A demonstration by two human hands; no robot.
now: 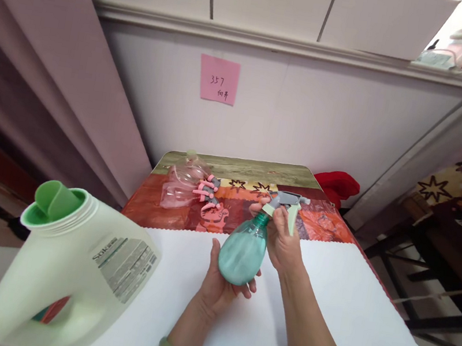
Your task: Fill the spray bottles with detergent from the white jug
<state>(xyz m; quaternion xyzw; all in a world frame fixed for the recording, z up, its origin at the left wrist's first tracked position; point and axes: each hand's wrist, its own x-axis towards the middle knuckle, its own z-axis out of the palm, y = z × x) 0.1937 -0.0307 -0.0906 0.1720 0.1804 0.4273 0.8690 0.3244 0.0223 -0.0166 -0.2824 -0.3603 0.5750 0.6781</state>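
Note:
A translucent green spray bottle [243,252] is tilted above the white sheet, its grey and pale green trigger head [284,200] pointing up and to the right. My left hand [222,283] cups the bottle's round base from below. Around the collar and neck, the fingers of my right hand [284,237] are wrapped. Pale, milky contents show inside the bottle. On the left stands a large pale green detergent jug [77,283] with its cap off, its green spout [55,201] exposed.
Several clear pink spray bottles [183,183] with grey and pink heads lie at the table's back left. A white sheet [326,293] covers the near table. A pink note [218,80] is on the wall behind. A dark stool [434,299] stands at right.

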